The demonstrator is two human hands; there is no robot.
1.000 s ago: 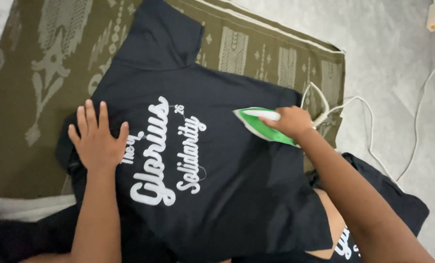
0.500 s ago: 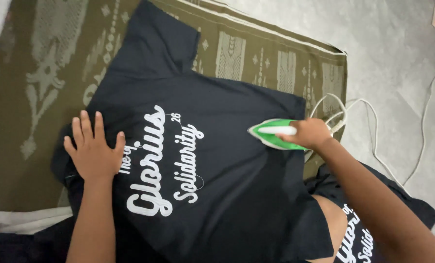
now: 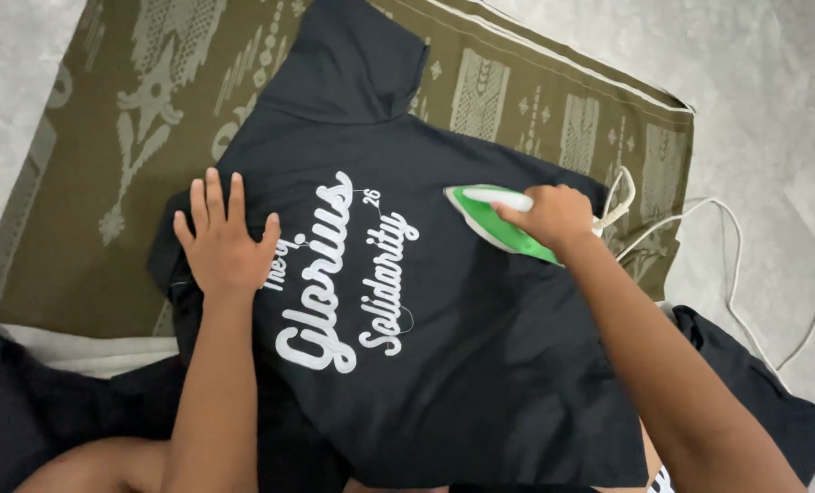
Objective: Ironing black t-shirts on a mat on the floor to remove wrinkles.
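A black T-shirt with white script lettering lies spread flat on an olive patterned cloth. My left hand rests flat on the shirt's left side, fingers apart, just left of the lettering. My right hand grips the white handle of a green and white iron. The iron sits on the shirt to the right of the lettering, its tip pointing left.
The iron's white cord loops over the grey floor at the right. Another dark garment lies at the lower right, by my right arm. A white strip of cloth shows under the olive cloth's near edge.
My right hand has slid the iron across the shirt's right part and back toward the lettering. My left hand stays pressed flat on the shirt.
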